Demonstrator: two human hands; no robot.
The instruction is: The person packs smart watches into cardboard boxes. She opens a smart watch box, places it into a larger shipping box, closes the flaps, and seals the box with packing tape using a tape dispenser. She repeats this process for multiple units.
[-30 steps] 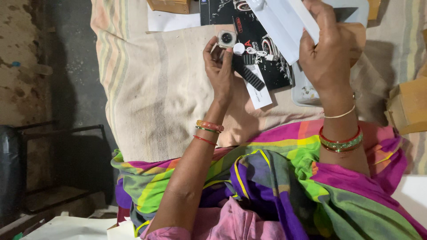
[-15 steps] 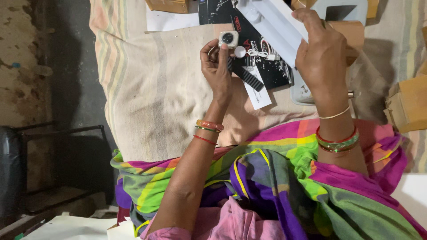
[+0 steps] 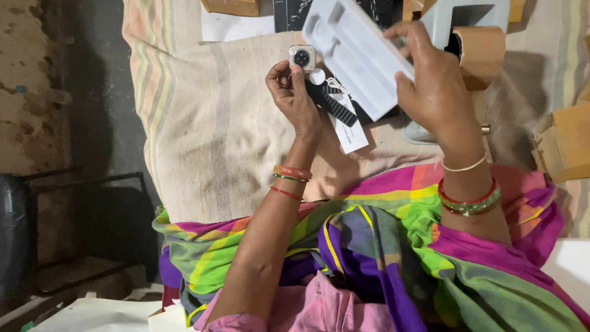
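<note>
The person's left hand (image 3: 295, 92) is pinched around a small smartwatch body (image 3: 302, 57), square with rounded corners and a dark round sensor on the back, held up over the striped cloth (image 3: 203, 123) spread on the lap. A black ridged strap (image 3: 335, 104) and a white round charger puck (image 3: 317, 76) with its thin cable hang from the same hand, just below the watch, with a white paper slip (image 3: 350, 126) dangling under them. The right hand (image 3: 430, 86) is gripping a white moulded tray (image 3: 356, 49) by its lower right edge, tilted, close beside the watch but not touching it as far as one can tell

Handling-wise, the watch looks light and hard, probably a bit slick on the glass side, so holding it by the side edges like this seems right. The strap is floppy and the cable loose, so they could snag or slip. The tray looks like thin plastic, bendy, best held at the rim

A roll of brown tape (image 3: 482, 49) sits behind the right hand, cardboard boxes (image 3: 565, 141) off to the right
</note>
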